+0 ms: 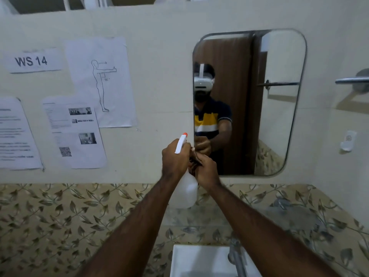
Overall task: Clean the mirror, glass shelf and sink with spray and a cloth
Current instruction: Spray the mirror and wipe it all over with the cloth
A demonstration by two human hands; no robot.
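Note:
My left hand [174, 159] grips the neck of a white spray bottle [186, 190] with an orange-tipped nozzle, held up in front of the wall just left of the mirror [279, 100]. Right beside it, my right hand [206, 169] holds a dark brown cloth [193, 163] bunched against the bottle's neck. The rounded rectangular mirror hangs on the wall at the right and reflects a person wearing a headset. A glass shelf [289, 214] lies below the mirror, faint against the leaf-patterned tiles. The white sink [199, 260] sits at the bottom, partly hidden by my right forearm.
A metal tap [236, 256] rises over the sink. Several printed sheets [79, 134] and a "WS 14" label [32, 61] are stuck on the wall to the left. At the far right, a metal towel bar [351, 80] juts out above a small white wall fixture [348, 140].

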